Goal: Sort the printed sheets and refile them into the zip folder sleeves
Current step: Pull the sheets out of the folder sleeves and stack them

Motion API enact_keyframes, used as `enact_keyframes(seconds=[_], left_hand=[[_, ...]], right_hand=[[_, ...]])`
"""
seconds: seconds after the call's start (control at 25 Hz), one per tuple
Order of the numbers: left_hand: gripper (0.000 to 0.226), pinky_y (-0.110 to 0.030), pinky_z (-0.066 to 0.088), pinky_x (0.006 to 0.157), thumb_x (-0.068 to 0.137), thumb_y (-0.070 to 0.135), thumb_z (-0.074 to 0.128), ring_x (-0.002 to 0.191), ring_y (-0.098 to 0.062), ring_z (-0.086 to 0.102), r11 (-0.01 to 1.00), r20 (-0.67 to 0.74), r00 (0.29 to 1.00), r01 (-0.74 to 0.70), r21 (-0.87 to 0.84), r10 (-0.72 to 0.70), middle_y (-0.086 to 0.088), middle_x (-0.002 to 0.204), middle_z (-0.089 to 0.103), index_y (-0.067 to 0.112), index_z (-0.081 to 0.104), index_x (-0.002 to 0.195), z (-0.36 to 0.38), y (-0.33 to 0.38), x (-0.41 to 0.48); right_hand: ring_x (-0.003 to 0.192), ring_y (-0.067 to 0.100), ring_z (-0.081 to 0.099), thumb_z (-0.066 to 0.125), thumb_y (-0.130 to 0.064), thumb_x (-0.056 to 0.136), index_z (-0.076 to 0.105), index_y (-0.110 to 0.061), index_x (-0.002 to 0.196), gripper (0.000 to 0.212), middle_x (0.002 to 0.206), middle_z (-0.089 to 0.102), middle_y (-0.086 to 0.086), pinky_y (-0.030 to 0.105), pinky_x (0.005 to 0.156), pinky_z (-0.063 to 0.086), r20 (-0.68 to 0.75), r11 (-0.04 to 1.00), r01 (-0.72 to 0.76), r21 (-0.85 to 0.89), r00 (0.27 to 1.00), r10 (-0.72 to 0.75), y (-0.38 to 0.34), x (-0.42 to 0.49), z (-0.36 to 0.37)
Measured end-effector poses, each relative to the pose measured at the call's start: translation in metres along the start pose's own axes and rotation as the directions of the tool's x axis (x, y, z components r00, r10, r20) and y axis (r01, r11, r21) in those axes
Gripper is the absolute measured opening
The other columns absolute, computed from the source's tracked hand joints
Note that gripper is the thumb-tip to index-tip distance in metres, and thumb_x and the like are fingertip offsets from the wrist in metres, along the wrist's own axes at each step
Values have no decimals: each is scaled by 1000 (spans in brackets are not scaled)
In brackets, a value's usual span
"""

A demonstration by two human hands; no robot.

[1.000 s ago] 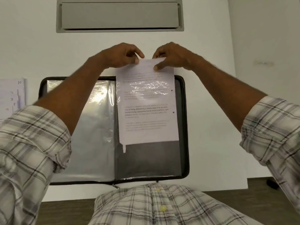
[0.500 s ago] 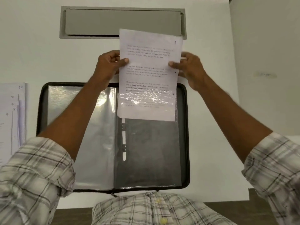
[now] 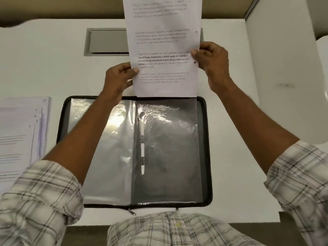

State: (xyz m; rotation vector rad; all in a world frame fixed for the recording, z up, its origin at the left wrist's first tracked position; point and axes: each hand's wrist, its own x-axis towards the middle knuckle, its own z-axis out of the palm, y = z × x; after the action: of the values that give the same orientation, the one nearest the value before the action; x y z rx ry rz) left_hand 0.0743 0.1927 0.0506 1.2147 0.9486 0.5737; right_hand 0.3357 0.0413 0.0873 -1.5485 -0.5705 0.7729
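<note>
Two-handed grip: left hand [image 3: 119, 77], right hand [image 3: 211, 57] pinch sheet [image 3: 165, 45] sides; long axis pointing away.

The right sleeve [image 3: 168, 153] lies uncovered — sheet [image 3: 165, 50] hangs beyond its top edge, paper stack [image 3: 21, 135] flanks the folder [image 3: 208, 139]

Person wears a white woven shirt with grey and dark plaid check [image 3: 156, 233]. Front placket carries a small pale yellowish round button [image 3: 178, 224]. Left sleeve [image 3: 40, 196] and right sleeve [image 3: 300, 174] are turned up into thick cuffs near the elbows, with the forearms bare below.
</note>
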Motion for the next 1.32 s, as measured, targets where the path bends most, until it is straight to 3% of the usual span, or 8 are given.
enact_keyframes(seconds=[0.12,0.32,0.52,0.72,1.0,1.12,1.24,1.32], left_hand=[[36,-33,59,90,94,10,74,115,-24,71,997,-36,998,-50,-52,48,-11,122,75,1,67,128,-14,21,-23],[30,-30,60,83,94,12,73,108,-20,74,999,-84,995,-54,-8,53,-4,116,77,9,72,124,-82,21,-85],[23,-26,60,79,94,9,72,98,-16,76,998,-209,976,61,-15,-63,-2,108,79,10,73,117,-192,-7,-158],[15,-24,60,70,94,22,74,88,-13,75,987,-345,928,159,34,-138,1,99,80,15,76,108,-314,-38,-220],[11,-37,57,88,93,26,77,100,-16,73,959,-407,900,237,155,-157,12,97,79,28,76,104,-454,-55,-278],[35,-36,55,89,92,25,77,104,-18,69,939,-436,887,268,214,-153,2,112,74,15,71,126,-488,-65,-287],[43,-42,57,93,91,24,79,109,-27,69,906,-457,874,319,280,-166,-7,120,72,12,68,131,-509,-80,-294],[48,-47,56,98,90,24,80,113,-31,67,876,-469,868,348,334,-165,-8,123,71,14,64,135,-513,-89,-298]], right_hand=[[101,28,74,78,-12,87,67,0,119,36,106,77,14,43,88,61,19,998,21,60,1000,-22,-13,-11,13],[105,28,74,68,-3,94,64,3,127,34,112,76,16,40,90,60,110,992,-54,117,993,41,-6,-75,65],[106,30,74,64,0,95,66,1,128,33,114,75,16,43,93,60,218,980,-162,115,967,135,25,-154,163],[104,30,74,64,2,94,68,-1,124,31,109,76,17,43,93,60,249,958,-260,119,942,225,57,-224,284],[100,29,75,69,-1,91,71,-7,116,26,104,78,11,52,94,59,259,944,-328,-31,910,325,94,-295,419],[101,28,74,65,2,94,69,-18,113,28,107,77,9,45,94,60,308,953,-282,-111,902,303,98,-314,450],[111,26,70,61,4,95,63,-9,132,39,121,72,11,25,92,57,349,961,-205,-188,900,260,100,-322,464],[126,23,62,66,-5,96,55,-10,143,49,137,64,9,21,101,49,292,933,-43,-358,943,156,102,-327,456]])
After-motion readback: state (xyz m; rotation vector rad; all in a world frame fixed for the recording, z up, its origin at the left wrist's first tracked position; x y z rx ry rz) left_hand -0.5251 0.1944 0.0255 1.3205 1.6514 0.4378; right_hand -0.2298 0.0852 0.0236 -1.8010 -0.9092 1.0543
